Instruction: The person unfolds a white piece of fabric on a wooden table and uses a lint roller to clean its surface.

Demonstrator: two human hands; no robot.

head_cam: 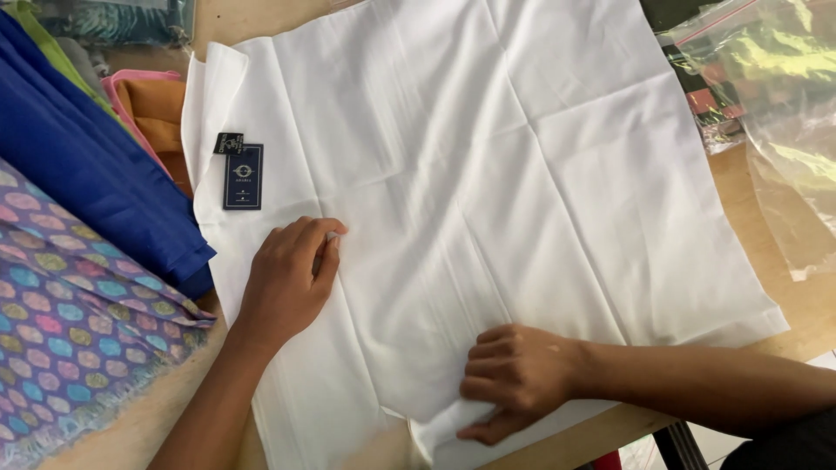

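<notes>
Two hands on a white cloth [488,174] filling mid-frame on the wooden surface [775,226]: left hand [292,278] pressing flat, fingers loose, right hand [514,379] pinching the cloth's lower edge. Dark tags [241,174] upper left, blue fabric [87,165] and patterned fabric [61,322] at left.

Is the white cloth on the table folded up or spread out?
Mostly spread: the white cloth lies flat, crease lines showing. Only its near edge is bunched under the right hand; the left hand presses it.
</notes>
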